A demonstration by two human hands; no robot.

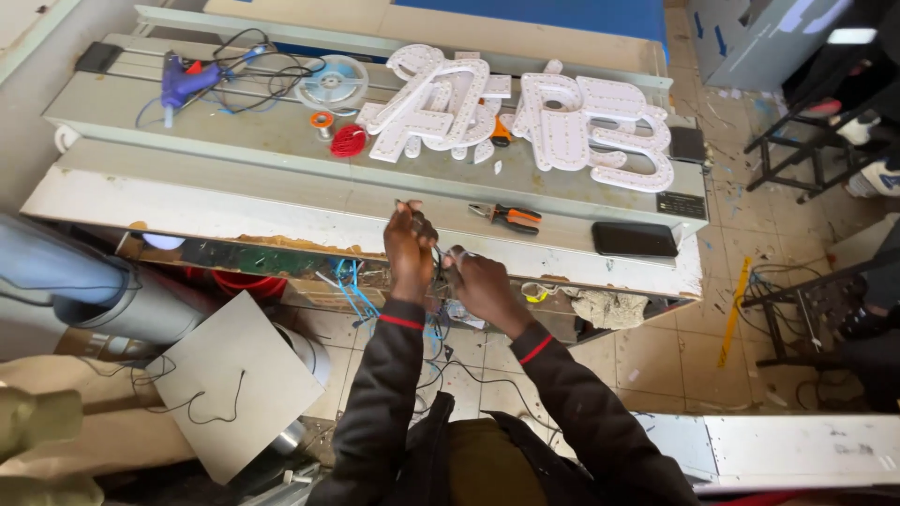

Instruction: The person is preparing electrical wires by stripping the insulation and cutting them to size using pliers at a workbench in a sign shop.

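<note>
Both hands work at the near edge of the long, scuffed white tabletop (281, 192), and that edge serves as the landmark here; the left hand (410, 251) is raised against it, fingers curled shut around a thin dark wire (437, 265), its top end poking just above the edge; the right hand (480, 281) sits slightly lower and nearer the body, pinching the same wire where it passes between the two hands; whether a small tool is also in the right hand I cannot tell. The wire runs roughly upright from the left hand, then drops below the edge into a tangle of blue and black cables (354, 286); its long axis lies nearly at right angles to the edge, and the left hand is nearer its upper end.

Just beyond the edge, to the right of the hands, lie orange-handled pliers (506, 216); further right along the edge rests a flat black phone (635, 239). Well beyond the edge, across the tabletop, are large white sign letters studded with small lights (525, 117), a coil of red wire (348, 141), a clear reel of strip (333, 82) and a blue glue gun (183, 82). Below the edge, to the left, a grey square board (234, 384) leans on the floor.
</note>
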